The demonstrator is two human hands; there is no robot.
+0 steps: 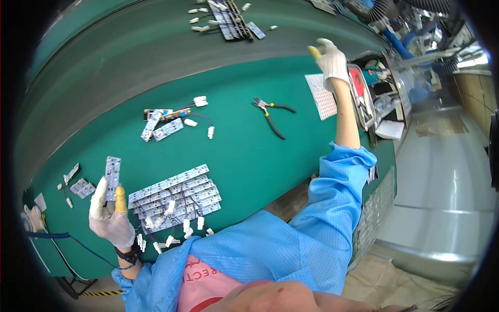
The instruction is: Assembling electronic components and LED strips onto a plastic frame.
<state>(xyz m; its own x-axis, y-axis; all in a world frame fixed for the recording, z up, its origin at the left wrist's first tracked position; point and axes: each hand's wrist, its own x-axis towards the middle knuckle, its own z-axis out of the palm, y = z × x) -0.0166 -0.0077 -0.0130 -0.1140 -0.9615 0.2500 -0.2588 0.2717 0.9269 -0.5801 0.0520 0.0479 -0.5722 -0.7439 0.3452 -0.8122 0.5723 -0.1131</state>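
Observation:
My left hand [111,222], in a white glove with a yellow finger cot, grips a small white LED circuit board [113,174] upright between its fingers. A dark wrist strap circles that wrist. Beside it lies a stack of long LED board strips [174,190] with black wires and white connectors. My right hand [332,63], gloved with a yellow-covered thumb, is stretched out to the far right, near a sheet of small red labels [323,99]. Its thumb and fingers are apart, and I see nothing held in them.
Cutting pliers [268,112] lie mid-mat. Wired boards [163,125] rest at centre left; small boards [82,187] lie far left. More boards [231,21] sit on the dark belt [130,62] beyond. A metal tray [362,96] holds tools at right. A blue coiled cord [49,235] leads to my left wrist.

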